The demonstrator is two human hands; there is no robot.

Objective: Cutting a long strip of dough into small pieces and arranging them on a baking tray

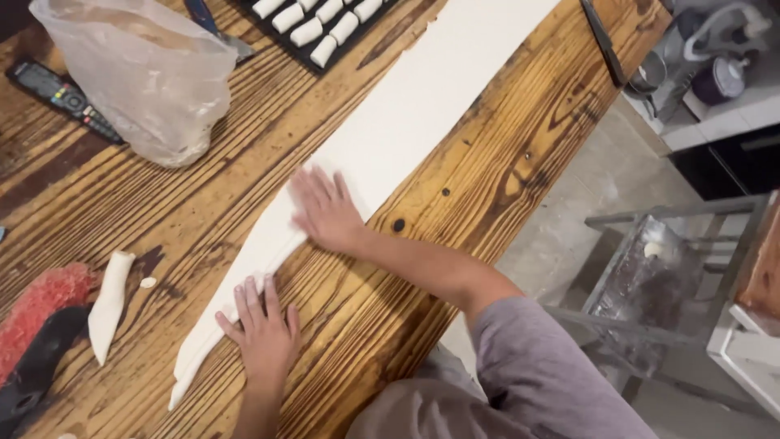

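A long flat strip of white dough point(406, 114) runs diagonally across the wooden table point(504, 162), from the top right down to a narrow tip at the lower left. My right hand point(325, 210) lies flat on the strip near its middle, fingers spread. Lower down, my left hand point(264, 329) presses flat on the strip's narrow end, fingers apart. Neither hand grips anything.
A small dough scrap point(110, 301) lies at left beside a red brush point(36, 313). A clear plastic bag point(146, 73) and a black remote point(65, 99) sit at the upper left. A dark tray of dough rolls point(321, 28) is at the top. A knife point(603, 41) lies near the table's right edge.
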